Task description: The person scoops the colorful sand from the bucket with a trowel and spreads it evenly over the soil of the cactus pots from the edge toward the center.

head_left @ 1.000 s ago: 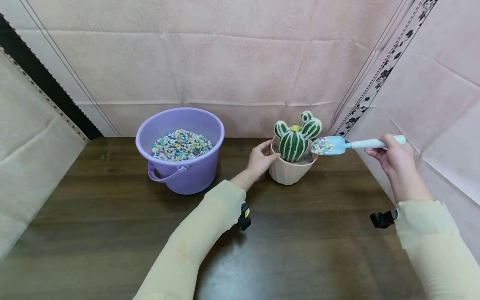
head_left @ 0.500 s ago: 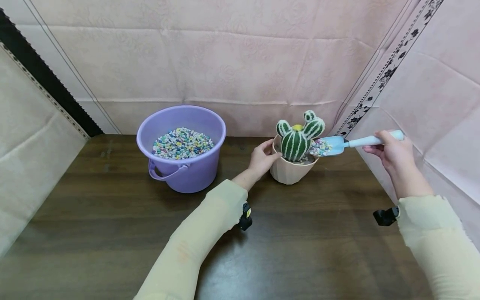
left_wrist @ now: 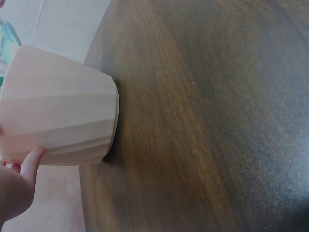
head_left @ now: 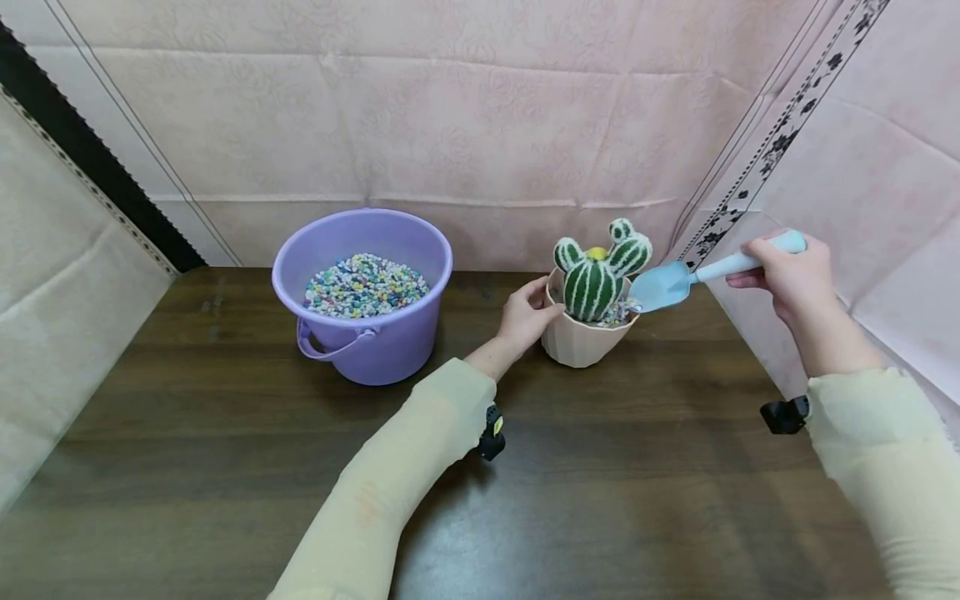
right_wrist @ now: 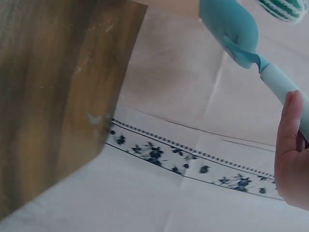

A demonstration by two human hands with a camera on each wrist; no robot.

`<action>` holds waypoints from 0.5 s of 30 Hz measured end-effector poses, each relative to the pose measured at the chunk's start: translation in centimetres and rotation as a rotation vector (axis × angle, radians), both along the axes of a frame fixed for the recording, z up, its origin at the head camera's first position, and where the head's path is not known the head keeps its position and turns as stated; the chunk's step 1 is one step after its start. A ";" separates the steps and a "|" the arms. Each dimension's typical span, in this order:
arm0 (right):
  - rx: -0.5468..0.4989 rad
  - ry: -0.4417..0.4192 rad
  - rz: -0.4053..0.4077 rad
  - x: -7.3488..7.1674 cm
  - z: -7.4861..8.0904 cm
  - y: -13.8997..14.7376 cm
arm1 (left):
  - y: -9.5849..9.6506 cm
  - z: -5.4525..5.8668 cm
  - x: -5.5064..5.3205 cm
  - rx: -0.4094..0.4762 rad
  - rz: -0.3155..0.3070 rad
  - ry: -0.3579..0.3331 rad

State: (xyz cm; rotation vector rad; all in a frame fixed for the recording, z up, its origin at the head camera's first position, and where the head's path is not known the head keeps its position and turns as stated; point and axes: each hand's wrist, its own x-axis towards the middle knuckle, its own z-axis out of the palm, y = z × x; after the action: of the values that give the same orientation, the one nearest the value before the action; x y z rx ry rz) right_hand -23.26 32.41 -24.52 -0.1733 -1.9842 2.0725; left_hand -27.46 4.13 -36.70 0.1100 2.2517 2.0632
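A beige faceted flower pot point(head_left: 581, 343) stands upright on the table, holding a green-and-white knitted-looking cactus point(head_left: 590, 290) with a yellow top. My left hand point(head_left: 521, 321) grips the pot's left side near the rim; in the left wrist view its thumb lies against the pot wall point(left_wrist: 58, 106). In my right hand point(head_left: 798, 279) is the handle of a light-blue trowel point(head_left: 660, 287). Its blade tilts down at the pot's right rim and looks bare of pebbles. Colourful small pebbles point(head_left: 617, 314) lie in the pot at the cactus's right base.
To the left stands a purple bucket point(head_left: 390, 358), partly filled with colourful pebbles point(head_left: 365, 287), its handle hanging at the front. Pale patterned cloth point(head_left: 450, 125) backs and flanks the dark wooden table point(head_left: 600, 483).
My right hand has risen and tipped the trowel toward the pot. Pebbles have slid off the blade into the pot beside the cactus. My left hand keeps its place on the pot.
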 end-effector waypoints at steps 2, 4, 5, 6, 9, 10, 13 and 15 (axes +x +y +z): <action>0.063 0.011 0.002 0.1 0.7 -0.3 | 0.0 0.1 0.0 -0.001 0.000 -0.002; 0.110 0.023 0.008 0.2 1.2 -0.6 | -0.1 0.1 0.0 -0.001 -0.002 -0.005; 0.129 0.026 0.011 0.2 1.4 -0.8 | -0.1 0.1 0.0 -0.001 -0.001 -0.005; 0.149 0.025 0.012 0.3 1.6 -0.9 | -0.1 0.1 0.0 0.001 -0.002 -0.006; 0.187 0.018 0.013 0.4 1.9 -1.3 | -0.1 0.1 0.0 -0.001 -0.001 -0.005; 0.188 0.014 0.011 0.5 1.9 -1.4 | -0.1 0.1 0.1 -0.005 -0.002 -0.004; 0.142 0.013 -0.002 0.7 1.9 -1.2 | 0.0 0.3 0.3 -0.070 -0.019 0.003; 0.067 0.022 -0.025 0.9 2.2 -0.8 | 0.0 0.8 0.6 -0.155 -0.031 0.028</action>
State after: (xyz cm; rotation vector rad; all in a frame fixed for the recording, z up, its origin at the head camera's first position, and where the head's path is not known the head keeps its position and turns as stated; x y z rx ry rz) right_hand -22.32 31.59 -22.33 -0.1612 -2.0244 1.9812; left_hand -26.86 4.10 -35.93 0.1637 2.4003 1.8756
